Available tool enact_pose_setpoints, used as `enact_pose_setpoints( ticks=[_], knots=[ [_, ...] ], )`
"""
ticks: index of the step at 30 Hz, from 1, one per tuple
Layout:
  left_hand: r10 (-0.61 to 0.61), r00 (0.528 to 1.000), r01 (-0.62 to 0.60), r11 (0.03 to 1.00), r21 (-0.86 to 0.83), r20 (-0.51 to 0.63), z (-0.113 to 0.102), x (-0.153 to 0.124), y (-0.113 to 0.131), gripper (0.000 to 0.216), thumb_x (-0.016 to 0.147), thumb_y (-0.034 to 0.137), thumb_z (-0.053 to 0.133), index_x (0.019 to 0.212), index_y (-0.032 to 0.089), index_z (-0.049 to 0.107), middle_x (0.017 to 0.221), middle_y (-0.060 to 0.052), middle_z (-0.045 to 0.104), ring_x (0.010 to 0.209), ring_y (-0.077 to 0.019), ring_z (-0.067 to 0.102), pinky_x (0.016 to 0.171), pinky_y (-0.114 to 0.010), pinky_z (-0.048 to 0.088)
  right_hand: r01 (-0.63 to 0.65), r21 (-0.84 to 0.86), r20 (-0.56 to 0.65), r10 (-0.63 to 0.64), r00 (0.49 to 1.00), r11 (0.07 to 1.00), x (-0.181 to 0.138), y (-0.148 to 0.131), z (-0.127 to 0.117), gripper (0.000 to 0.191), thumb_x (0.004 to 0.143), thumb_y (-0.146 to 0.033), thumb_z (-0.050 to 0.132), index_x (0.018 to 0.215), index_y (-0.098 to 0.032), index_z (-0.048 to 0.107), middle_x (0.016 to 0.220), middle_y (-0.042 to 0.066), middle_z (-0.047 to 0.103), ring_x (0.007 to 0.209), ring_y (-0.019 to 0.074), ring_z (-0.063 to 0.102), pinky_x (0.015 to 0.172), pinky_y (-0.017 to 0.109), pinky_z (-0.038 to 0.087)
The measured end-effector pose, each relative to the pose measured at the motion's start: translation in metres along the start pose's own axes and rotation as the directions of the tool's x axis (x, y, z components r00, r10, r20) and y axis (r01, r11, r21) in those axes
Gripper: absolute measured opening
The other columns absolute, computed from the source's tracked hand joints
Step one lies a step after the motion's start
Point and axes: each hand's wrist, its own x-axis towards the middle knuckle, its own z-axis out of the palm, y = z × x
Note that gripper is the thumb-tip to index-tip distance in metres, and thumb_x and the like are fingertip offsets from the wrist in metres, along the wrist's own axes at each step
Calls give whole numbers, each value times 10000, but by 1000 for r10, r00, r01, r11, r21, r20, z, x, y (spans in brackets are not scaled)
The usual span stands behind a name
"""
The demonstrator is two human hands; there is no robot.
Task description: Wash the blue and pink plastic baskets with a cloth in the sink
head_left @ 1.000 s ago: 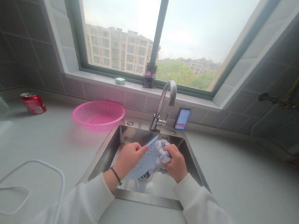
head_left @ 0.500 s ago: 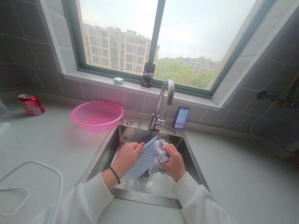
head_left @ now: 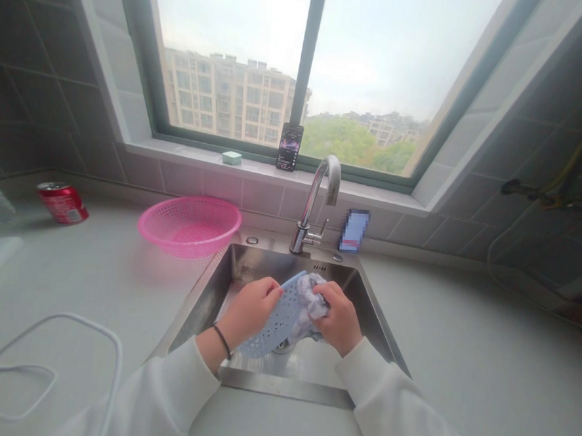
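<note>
1. Left hand (head_left: 253,311) is curled shut around the edge of a perforated light-blue plastic sheet (head_left: 277,326); right hand (head_left: 339,318) is clenched on a crumpled grey-white cloth (head_left: 310,299), pressing it against the sheet.
2. Both are held over the steel sink (head_left: 280,387), right above the drain (head_left: 283,348).
3. Wet plastic could slip, imo, and drop in there.
4. A pink plastic basket (head_left: 189,228) sits on the tabletop (head_left: 84,284), close enough to catch a careless elbow.

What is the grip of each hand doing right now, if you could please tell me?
Left hand: closed, holding a blue perforated mat.
Right hand: closed, holding a crumpled cloth against the mat.
</note>
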Motion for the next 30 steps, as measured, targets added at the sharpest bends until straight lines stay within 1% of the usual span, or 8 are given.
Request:
enact_pose_setpoints(
  ticks=[5, 11, 16, 19, 21, 24, 26, 30],
  knots=[
    [-121, 993, 121, 992, -36, 8, 3, 0, -3, 218, 896, 319, 442, 714, 214, 500, 656, 6, 598, 666, -179, 567, 613, -280, 342, -1, 1, 0, 1, 1000, 1000, 0, -1, 0, 284, 688, -168, 634, 961, -233, 677, 958, 45, 664, 855, 226, 688, 759, 321, 543],
    [-144, 990, 144, 988, -48, -1, 7, -1, -3, 362, 921, 536, 462, 731, 227, 462, 581, 33, 567, 582, -180, 569, 576, -276, 331, 43, 14, -34, -42, 999, 999, 2, 1, -1, 257, 693, -176, 627, 941, -232, 667, 927, 45, 660, 822, 220, 680, 736, 319, 548],
    [-59, 998, 61, 996, -59, 39, 9, -1, -4, 395, 949, 517, 427, 738, 209, 557, 596, 13, 584, 564, -181, 573, 583, -286, 333, 267, 94, 1, -268, 963, 959, -5, -19, 0, 158, 745, -219, 652, 901, -241, 660, 889, 49, 651, 780, 202, 655, 690, 295, 541],
    [44, 999, -44, 999, -6, 12, 9, -2, -5, 520, 986, 537, 331, 608, 210, 473, 578, -3, 542, 582, -175, 535, 593, -294, 312, 397, 111, 81, -407, 910, 911, -9, -29, 1, 118, 766, -279, 687, 879, -251, 668, 883, 46, 658, 731, 193, 636, 652, 288, 523],
    [56, 998, -55, 998, -10, 7, 9, -3, -5, 559, 986, 587, 285, 598, 215, 439, 571, -1, 514, 571, -173, 522, 579, -293, 311, 364, 92, 73, -371, 926, 927, -7, -25, 2, 127, 761, -262, 686, 887, -248, 671, 887, 46, 661, 748, 195, 643, 663, 285, 527],
    [-13, 999, 17, 995, -103, 47, 8, -5, -2, 595, 953, 682, 254, 657, 217, 480, 580, 5, 509, 522, -172, 527, 528, -285, 329, 156, 25, -37, -155, 987, 987, 0, -7, -1, 195, 723, -177, 643, 907, -237, 668, 895, 44, 660, 798, 204, 669, 704, 289, 543],
    [-26, 998, 33, 990, -139, 52, 9, -7, 0, 618, 933, 719, 248, 683, 214, 504, 603, -2, 532, 516, -171, 525, 510, -283, 334, 67, -6, -97, -68, 993, 998, 4, 1, -4, 230, 698, -154, 621, 909, -234, 668, 896, 42, 662, 800, 209, 678, 716, 301, 550],
    [44, 999, -45, 993, -113, -14, 10, -9, 0, 628, 947, 701, 210, 663, 215, 487, 636, -14, 555, 568, -170, 496, 552, -292, 343, 223, 41, -38, -222, 974, 974, -2, -18, -5, 184, 732, -186, 636, 906, -240, 666, 896, 52, 665, 816, 212, 671, 722, 307, 551]
  ],
)
